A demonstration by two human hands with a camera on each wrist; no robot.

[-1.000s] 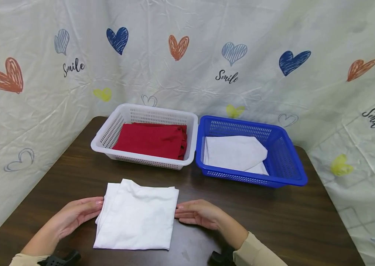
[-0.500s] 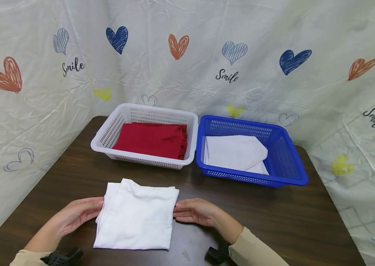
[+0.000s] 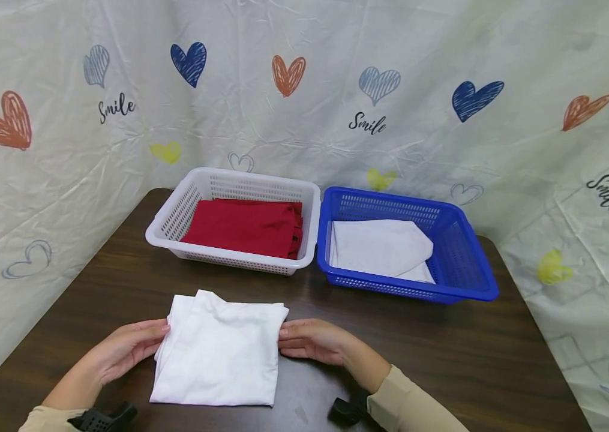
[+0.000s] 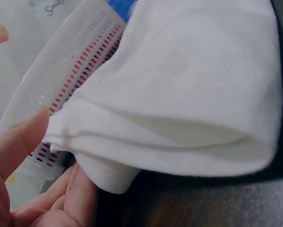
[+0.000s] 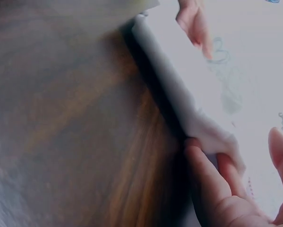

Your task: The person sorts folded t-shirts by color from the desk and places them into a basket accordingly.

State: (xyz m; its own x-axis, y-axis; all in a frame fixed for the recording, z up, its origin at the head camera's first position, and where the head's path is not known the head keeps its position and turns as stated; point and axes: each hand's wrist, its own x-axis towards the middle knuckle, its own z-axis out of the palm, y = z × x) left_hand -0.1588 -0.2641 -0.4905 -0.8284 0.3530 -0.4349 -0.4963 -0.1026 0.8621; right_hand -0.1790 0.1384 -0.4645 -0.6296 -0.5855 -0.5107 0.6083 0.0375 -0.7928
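Note:
A folded white cloth (image 3: pixel 220 354) lies on the table near its front. At its left edge, my left hand (image 3: pixel 115 354) has the thumb over the layers and fingers underneath; the left wrist view shows the cloth's layers (image 4: pixel 179 142) pinched at a corner by the hand (image 4: pixel 42 175). My right hand (image 3: pixel 320 345) touches the right edge. In the right wrist view, the right hand's (image 5: pixel 240 189) fingers reach under the cloth's (image 5: pixel 179 71) side, while the thumb stands apart from it. The ends of some fingers are hidden by fabric.
Behind the cloth, a white basket (image 3: pixel 239 261) holds folded red cloth (image 3: pixel 245 228). Beside it on the right, a blue basket (image 3: pixel 461 258) contains another white cloth (image 3: pixel 380 246). A curtain (image 3: pixel 326 36) printed with hearts hangs behind the dark wooden table (image 3: pixel 444 360).
My right hand has moved slightly left, against the cloth's right edge, which is now pushed inward a little. The left hand has kept nearly the same place.

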